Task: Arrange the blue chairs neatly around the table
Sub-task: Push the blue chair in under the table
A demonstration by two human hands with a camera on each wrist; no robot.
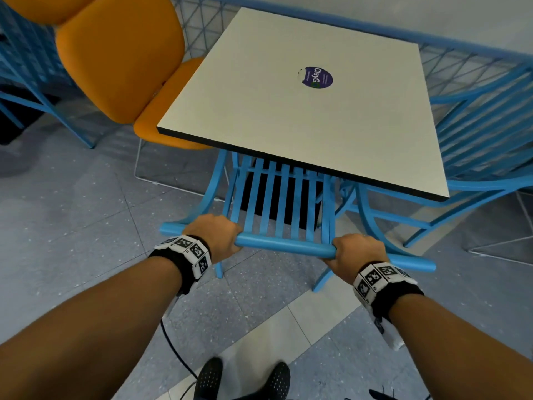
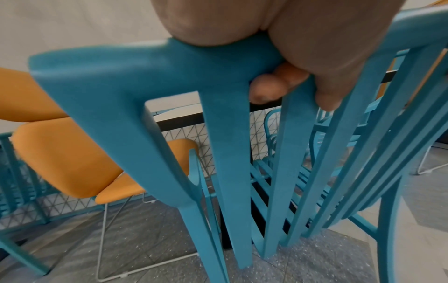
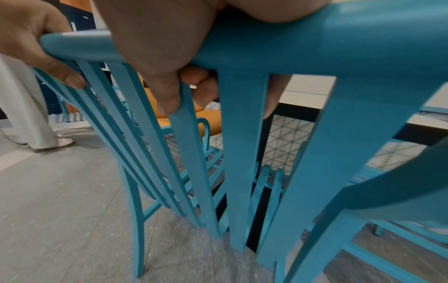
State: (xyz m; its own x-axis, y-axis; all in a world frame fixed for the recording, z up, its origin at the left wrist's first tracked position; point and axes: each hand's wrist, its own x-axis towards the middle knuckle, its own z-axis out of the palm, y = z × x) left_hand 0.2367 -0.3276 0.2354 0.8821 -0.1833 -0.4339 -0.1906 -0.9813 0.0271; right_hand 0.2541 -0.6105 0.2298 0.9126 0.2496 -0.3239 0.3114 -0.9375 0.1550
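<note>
— Where's the chair?

— The blue chair [image 1: 277, 197] sits at six o'clock of the table [image 1: 288, 111], seat tucked under; my left hand [image 1: 215, 236] and right hand [image 1: 356, 254] curl round its top rail.

— The risk?

— Pushing crooked, I'd judge it snags the second blue chair [image 1: 476, 145] at three o'clock.

— The count?

— Two blue chairs, one table, one orange chair [image 1: 121, 62] at nine o'clock.

The head view looks steeply down over the tabletop [image 1: 288, 90], while both wrist views sit close under the hands, facing forward through the shared chair back [image 1: 285, 243].
</note>
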